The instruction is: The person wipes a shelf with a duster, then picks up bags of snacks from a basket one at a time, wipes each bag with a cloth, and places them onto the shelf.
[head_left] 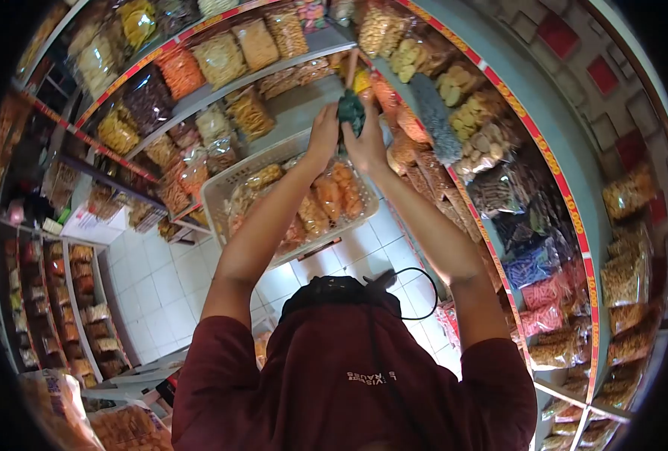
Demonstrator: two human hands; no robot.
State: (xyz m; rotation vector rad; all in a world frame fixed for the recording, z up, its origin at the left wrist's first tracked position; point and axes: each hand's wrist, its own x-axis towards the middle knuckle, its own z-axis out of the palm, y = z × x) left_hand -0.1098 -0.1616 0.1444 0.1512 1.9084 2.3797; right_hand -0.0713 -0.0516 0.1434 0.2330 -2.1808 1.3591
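Observation:
In front of me, both arms reach out over a cream plastic basket (215,197). A dark green crumpled bundle (351,111), cloth-like in look, sits between my hands. My left hand (324,137) closes on its left side. From the right and below, my right hand (367,146) grips it with bent fingers. A thin brown stick (351,69) shows just beyond the bundle. The basket below holds several clear bags of orange and yellow snacks (329,193).
Shelves of bagged snacks (217,60) curve across the far side. Along the right runs another shelf with a red price strip (548,154); a fluffy grey duster (433,119) lies against its edge. White floor tiles (154,282) show below. More racks (78,301) stand at left.

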